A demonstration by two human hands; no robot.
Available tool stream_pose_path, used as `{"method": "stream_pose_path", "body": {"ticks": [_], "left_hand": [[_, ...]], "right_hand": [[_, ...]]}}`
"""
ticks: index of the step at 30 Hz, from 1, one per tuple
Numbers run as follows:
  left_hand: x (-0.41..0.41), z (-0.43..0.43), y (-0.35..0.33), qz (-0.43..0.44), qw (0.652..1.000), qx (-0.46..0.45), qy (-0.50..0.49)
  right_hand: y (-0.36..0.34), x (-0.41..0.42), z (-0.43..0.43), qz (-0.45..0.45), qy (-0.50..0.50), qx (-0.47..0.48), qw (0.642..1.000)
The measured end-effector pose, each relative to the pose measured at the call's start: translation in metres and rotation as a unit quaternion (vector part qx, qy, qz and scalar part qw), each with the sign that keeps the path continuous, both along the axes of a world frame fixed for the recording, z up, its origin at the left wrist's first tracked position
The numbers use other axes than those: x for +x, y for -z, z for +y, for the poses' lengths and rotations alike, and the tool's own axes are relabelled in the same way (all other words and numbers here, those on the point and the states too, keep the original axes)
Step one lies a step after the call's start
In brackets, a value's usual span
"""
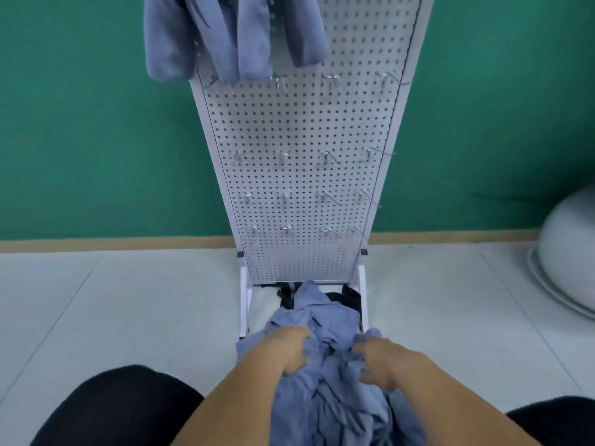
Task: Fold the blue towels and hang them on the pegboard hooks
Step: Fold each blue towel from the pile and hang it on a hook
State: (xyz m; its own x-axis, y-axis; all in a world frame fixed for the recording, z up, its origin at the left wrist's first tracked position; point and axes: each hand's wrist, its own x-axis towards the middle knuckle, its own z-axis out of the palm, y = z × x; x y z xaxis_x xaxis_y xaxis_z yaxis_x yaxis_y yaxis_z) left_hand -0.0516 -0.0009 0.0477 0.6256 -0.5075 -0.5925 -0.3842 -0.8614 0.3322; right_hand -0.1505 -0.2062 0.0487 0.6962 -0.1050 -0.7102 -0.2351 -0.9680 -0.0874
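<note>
1. Both hands sink into a crumpled heap of towels point(322, 320): the left hand point(286, 349) curls its fingers into the cloth, and the right hand point(376, 362) clutches a bunch just beside it.
2. The heap lies at the foot of the pegboard point(299, 175), spilling from its base frame point(244, 304) toward the person's dark-clad knees point(122, 407).
3. The step in hand looks like pulling one towel out of the heap; nothing there is folded yet.
4. The next move likely calls for lifting one towel free, finding its edges, folding it, then draping it over a free hook point(325, 156).
5. Hung towels point(231, 37) drape from the board's top, above rows of bare hooks.
6. Pale floor tiles point(128, 300) meet a green wall point(96, 123); a white rounded object point(566, 246) sits at the right.
</note>
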Motion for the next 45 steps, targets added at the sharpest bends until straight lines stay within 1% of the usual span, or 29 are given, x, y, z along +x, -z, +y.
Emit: {"method": "stream_pose_path", "body": {"ticks": [2,4,6,8,10,13,16,18,20,21,23,26,28,30,32,36,39,42,44,45], "left_hand": [[-0.013,0.000,0.024,0.019,0.999,0.028,0.013],[-0.026,0.001,0.047,0.058,0.996,0.054,0.041],[-0.040,0.003,0.068,0.084,0.993,0.053,0.066],[-0.052,0.004,0.085,0.084,0.990,0.075,0.088],[-0.061,0.005,0.101,0.087,0.981,0.129,0.112],[-0.072,0.012,0.114,0.060,0.969,0.198,0.136],[-0.076,0.022,0.126,-0.006,0.974,0.189,0.127],[-0.071,0.025,0.123,-0.006,0.980,0.174,0.098],[-0.061,0.025,0.113,-0.026,0.993,0.110,0.025],[-0.053,0.024,0.105,-0.046,0.996,0.072,-0.006],[-0.036,0.019,0.080,-0.058,0.997,0.003,-0.059],[-0.009,0.011,0.034,-0.101,0.979,-0.128,-0.123],[0.007,0.006,0.001,-0.098,0.965,-0.202,-0.135],[0.023,0.003,-0.028,-0.098,0.956,-0.245,-0.129],[0.036,-0.001,-0.058,-0.088,0.945,-0.279,-0.146],[0.051,-0.007,-0.117,-0.058,0.922,-0.353,-0.149],[0.056,-0.005,-0.157,-0.031,0.892,-0.416,-0.172],[0.058,-0.001,-0.194,0.010,0.837,-0.511,-0.196],[0.059,0.000,-0.211,0.010,0.804,-0.562,-0.195],[0.061,0.001,-0.215,-0.006,0.799,-0.573,-0.183]], "right_hand": [[0.008,-0.001,-0.004,0.013,-0.004,0.000,1.000],[0.015,-0.005,-0.009,-0.003,0.010,0.015,1.000],[0.020,-0.012,-0.013,-0.004,0.010,0.031,0.999],[0.026,-0.020,-0.015,0.018,-0.002,0.043,0.999],[0.032,-0.023,-0.013,0.034,0.001,0.056,0.998],[0.034,-0.022,-0.008,0.017,0.004,0.071,0.997],[0.038,-0.018,-0.003,0.009,0.004,0.080,0.997],[0.039,-0.016,0.000,0.017,-0.006,0.079,0.997],[0.039,-0.014,0.003,0.016,-0.013,0.073,0.997],[0.038,-0.014,0.003,0.009,-0.013,0.075,0.997],[0.034,-0.011,0.006,-0.011,-0.007,0.087,0.996],[0.021,0.000,0.011,-0.078,0.029,0.109,0.991],[0.007,0.009,0.015,-0.136,0.059,0.135,0.980],[-0.009,0.019,0.018,-0.180,0.101,0.196,0.958],[-0.025,0.028,0.020,-0.218,0.133,0.261,0.931],[-0.062,0.046,0.023,-0.317,0.126,0.336,0.878],[-0.099,0.057,0.015,-0.382,0.116,0.328,0.856],[-0.141,0.062,-0.001,-0.428,0.091,0.303,0.846],[-0.170,0.060,-0.013,-0.464,0.078,0.295,0.831],[-0.183,0.058,-0.018,-0.480,0.077,0.298,0.822]]}}
